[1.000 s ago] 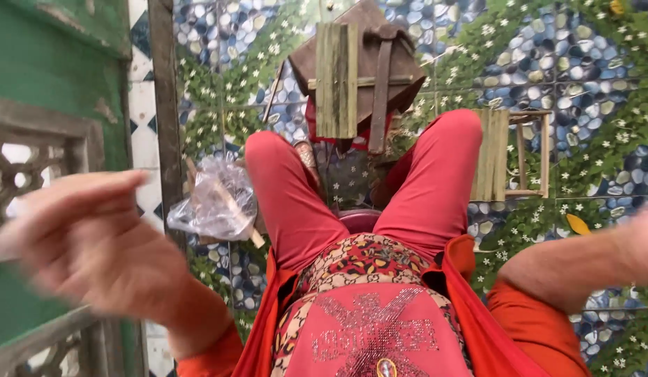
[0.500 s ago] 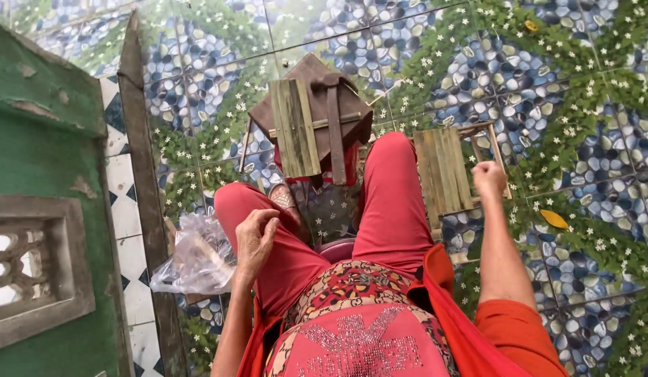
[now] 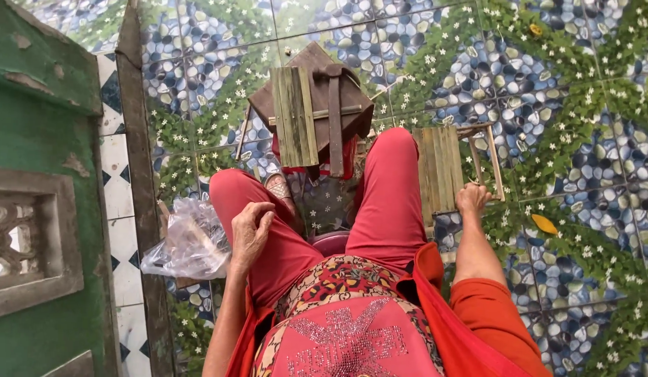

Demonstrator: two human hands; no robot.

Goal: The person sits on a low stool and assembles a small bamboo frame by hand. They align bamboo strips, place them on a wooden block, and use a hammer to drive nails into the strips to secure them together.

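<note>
Right hand grips edge of small wooden slat frame, pale greenish strips side by side, lying on tiled floor beside right knee. Left hand loosely curled, holding nothing, on red trouser thigh; crumpled clear plastic bag just beside.

1. Small bamboo-slat frame: pale green-brown slats side by side, open wooden bars at its right end, lying flat on the patterned tile floor, just beside the right knee, touched at its lower right corner.
2. Crumpled clear plastic bag: on the floor by the left thigh.
</note>
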